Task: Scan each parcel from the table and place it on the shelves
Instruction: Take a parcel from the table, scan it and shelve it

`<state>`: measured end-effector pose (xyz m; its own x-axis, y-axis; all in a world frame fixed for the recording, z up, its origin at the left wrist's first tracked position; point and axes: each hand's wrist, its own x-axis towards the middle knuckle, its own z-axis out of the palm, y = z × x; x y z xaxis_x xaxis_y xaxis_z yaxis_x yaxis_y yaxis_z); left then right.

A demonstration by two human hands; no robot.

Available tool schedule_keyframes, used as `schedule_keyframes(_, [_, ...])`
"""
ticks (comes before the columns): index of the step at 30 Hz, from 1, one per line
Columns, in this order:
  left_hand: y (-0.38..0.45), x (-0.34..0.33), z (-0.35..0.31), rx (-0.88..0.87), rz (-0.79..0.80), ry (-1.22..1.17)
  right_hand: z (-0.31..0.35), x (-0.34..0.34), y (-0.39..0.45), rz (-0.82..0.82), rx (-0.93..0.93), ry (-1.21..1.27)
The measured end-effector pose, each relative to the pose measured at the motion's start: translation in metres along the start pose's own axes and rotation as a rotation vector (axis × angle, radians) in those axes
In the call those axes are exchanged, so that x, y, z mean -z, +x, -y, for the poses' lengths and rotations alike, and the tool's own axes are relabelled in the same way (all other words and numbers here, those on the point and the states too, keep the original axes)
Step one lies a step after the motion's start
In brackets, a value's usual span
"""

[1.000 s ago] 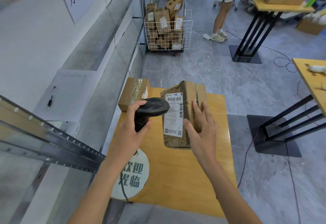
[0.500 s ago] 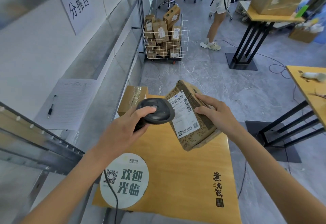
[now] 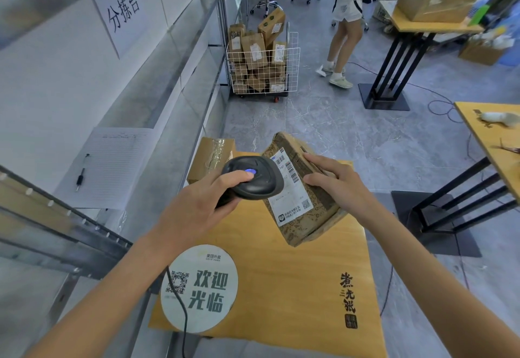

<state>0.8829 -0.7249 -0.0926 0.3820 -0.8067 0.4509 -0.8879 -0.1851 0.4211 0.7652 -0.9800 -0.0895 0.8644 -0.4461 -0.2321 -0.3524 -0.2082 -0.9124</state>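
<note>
Scanner (image 3: 253, 179) gripped in left hand (image 3: 194, 208), thumb on button, head just beside label. Parcel (image 3: 302, 191) tilted, lifted off table (image 3: 295, 273), right hand (image 3: 337, 186) curled over its top edge. Looks light, stiff cardboard, one corner dented; grip across the edges.

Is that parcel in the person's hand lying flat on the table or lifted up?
Lifted and tilted. The right hand holds the parcel above the table, label toward the scanner in the left hand.
</note>
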Motion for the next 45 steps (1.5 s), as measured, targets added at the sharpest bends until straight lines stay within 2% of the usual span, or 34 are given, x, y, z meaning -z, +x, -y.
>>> schedule_keyframes(13, [-0.001,-0.003,0.003,-0.004,-0.031,0.018,-0.004,-0.002,0.000,-0.024,-0.005,0.017])
schedule_keyframes(18, [-0.014,-0.009,0.004,0.219,-0.092,-0.175,-0.009,-0.007,-0.002,-0.042,0.003,0.092])
schedule_keyframes(28, [-0.037,-0.038,-0.011,0.601,-0.366,-0.578,-0.022,-0.024,-0.022,-0.118,-0.057,0.294])
schedule_keyframes(36, [-0.043,-0.051,-0.031,0.835,-0.674,-0.984,-0.016,-0.048,-0.034,-0.065,-0.075,0.487])
schedule_keyframes(42, [-0.053,-0.046,-0.048,0.940,-0.809,-0.901,0.000,-0.086,-0.040,-0.065,-0.066,0.544])
schedule_keyframes(45, [-0.072,-0.029,-0.055,0.964,-0.920,-0.850,0.008,-0.110,-0.045,0.016,-0.037,0.509])
